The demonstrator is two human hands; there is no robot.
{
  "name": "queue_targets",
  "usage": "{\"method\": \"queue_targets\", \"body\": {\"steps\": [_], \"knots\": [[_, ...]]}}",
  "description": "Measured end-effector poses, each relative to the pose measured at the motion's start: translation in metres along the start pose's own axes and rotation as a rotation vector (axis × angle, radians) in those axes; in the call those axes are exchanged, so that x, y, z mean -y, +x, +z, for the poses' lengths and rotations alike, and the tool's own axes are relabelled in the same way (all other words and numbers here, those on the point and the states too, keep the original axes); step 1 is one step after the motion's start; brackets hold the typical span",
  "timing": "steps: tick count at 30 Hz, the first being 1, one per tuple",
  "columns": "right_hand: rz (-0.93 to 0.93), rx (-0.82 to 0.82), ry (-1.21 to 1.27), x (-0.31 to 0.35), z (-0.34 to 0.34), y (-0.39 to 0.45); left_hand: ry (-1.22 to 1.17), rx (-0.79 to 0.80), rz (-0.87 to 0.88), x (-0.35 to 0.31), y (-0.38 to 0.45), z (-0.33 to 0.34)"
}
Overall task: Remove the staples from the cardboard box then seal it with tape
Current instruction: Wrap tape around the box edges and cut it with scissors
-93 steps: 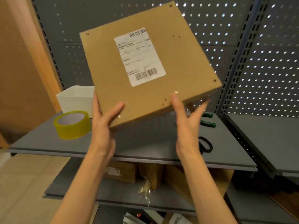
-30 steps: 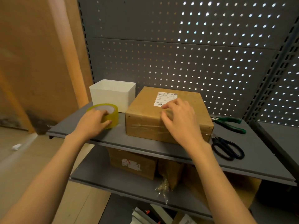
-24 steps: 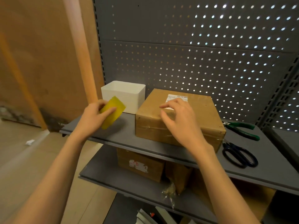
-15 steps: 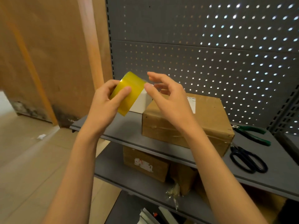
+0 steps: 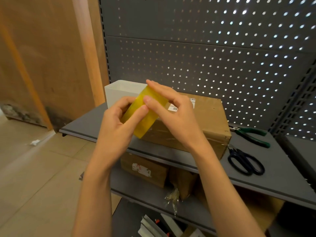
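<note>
Left hand (image 5: 118, 124): curled around the tape roll (image 5: 145, 112), thumb laid across its outer band, holding it up in front of the shelf.
Right hand (image 5: 172, 113): on the roll from the right, thumb tip pressed to the glossy band, forefinger stretched straight over the top edge, remaining fingers loosely bent behind.
Tape roll: yellow, translucent, smooth and shiny; a wide cylinder tilted on its side, held in the air above the near left corner of the cardboard box (image 5: 201, 127).
Cardboard box: brown, flat-topped and rectangular, closed, resting on the upper shelf (image 5: 277, 170); white printed label with barcode (image 5: 174, 107) on top, partly hidden by the right hand; clear film glinting along the front face.
White bin (image 5: 118, 93): plain, square, open-topped, just left of the box, at the back.
Pliers (image 5: 251, 134): green handles, lying flat right of the box.
Scissors (image 5: 246, 161): dark looped handles, nearer the shelf's front edge, beside the box's right corner.
Upper shelf: grey sheet metal, matte.
Back panel (image 5: 205, 48): grey perforated metal, light shining through the holes.
Lower shelf (image 5: 147, 190): more brown boxes (image 5: 145, 168) and a crumpled scrap of clear film (image 5: 172, 197).
Left: brown board wall (image 5: 42, 57), pale tiled floor (image 5: 34, 177).
</note>
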State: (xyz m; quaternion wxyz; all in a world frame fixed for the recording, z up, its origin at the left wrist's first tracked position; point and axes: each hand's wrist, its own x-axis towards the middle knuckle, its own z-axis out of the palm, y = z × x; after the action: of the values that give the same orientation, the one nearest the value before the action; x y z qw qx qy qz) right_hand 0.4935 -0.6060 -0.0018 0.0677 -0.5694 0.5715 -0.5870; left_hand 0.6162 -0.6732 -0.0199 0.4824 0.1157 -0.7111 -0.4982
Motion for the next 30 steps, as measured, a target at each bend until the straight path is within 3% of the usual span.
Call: {"method": "queue_targets", "body": {"steps": [13,30], "knots": [[-0.050,-0.168,0.078,0.000,-0.009,-0.020,0.051,-0.021,-0.068,0.001,-0.014,0.014],[-0.056,-0.125,-0.101,-0.005,-0.018,-0.021,0.154,0.049,-0.119,0.002,-0.016,0.018]]}}
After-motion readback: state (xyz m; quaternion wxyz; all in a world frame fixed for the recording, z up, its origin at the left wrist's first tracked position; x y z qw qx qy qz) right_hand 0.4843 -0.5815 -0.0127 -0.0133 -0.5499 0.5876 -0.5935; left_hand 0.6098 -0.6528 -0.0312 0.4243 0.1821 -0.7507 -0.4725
